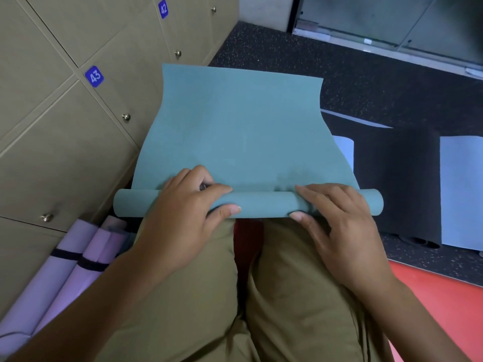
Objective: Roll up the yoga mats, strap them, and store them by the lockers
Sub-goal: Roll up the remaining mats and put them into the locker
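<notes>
Teal yoga mat [235, 131]: flat on dark floor beside lockers [65, 126], near end rolled just before the knees | left hand [188, 212]: curled around the roll, thumb beneath | right hand [337, 218]: fingers over the roll, thumb under, apparently gripping | strapped purple mats [70, 259]: against lockers, lower left.

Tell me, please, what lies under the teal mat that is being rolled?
At the teal mat's right edge, a light blue mat pokes out from beneath, on dark speckled floor. Near its rolled end, the person's khaki-trousered knees sit below it. Whatever is beneath the mat's middle is covered.
</notes>
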The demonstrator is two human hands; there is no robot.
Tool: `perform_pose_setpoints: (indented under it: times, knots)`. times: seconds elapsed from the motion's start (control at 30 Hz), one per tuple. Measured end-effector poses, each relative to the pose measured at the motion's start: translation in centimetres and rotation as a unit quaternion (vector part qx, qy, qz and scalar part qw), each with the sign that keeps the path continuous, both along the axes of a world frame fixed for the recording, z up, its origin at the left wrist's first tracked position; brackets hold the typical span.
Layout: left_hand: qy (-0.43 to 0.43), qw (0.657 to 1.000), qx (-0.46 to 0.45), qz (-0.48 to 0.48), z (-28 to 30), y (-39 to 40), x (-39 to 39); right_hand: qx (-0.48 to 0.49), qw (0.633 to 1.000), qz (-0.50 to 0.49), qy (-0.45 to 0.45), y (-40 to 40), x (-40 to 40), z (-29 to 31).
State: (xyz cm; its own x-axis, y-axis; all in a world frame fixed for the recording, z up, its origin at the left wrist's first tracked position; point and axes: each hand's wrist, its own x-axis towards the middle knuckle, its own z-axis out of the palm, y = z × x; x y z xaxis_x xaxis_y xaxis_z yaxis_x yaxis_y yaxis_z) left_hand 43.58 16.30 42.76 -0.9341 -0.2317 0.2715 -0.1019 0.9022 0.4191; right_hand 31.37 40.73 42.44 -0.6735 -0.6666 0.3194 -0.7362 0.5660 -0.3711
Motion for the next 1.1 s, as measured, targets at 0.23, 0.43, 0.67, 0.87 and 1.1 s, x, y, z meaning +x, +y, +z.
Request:
perform_pose_setpoints:
  times: [0.23, 0.43, 0.67, 0.87, 1.1]
  knots:
    - [0.060, 0.998, 0.009, 0.021, 0.8, 0.6, -0.3, 0.004, 0.997, 0.026, -0.076, -0.6, -2.6, 0.2]
    - [0.077, 0.993, -0.089, -0.001, 0.3, 2.0, 0.7, 0.046, 0.981, 0.031, -0.186, -1.5, -4.7, 1.8]
    - [0.033, 0.994, -0.103, 0.003, -0.6, 2.1, 0.2, 0.057, 0.981, 0.001, -0.186, -2.6, -5.8, 2.0]
    - [0.028, 0.996, -0.090, -0.002, -1.3, 0.9, -1.3, 0.014, 0.995, -0.007, -0.094, -1.5, -4.2, 1.1]
    - [-0.006, 0.998, -0.054, 0.008, -1.2, -0.6, -4.0, 0.033, 0.999, 0.010, 0.015, -1.1, -4.1, -0.7]
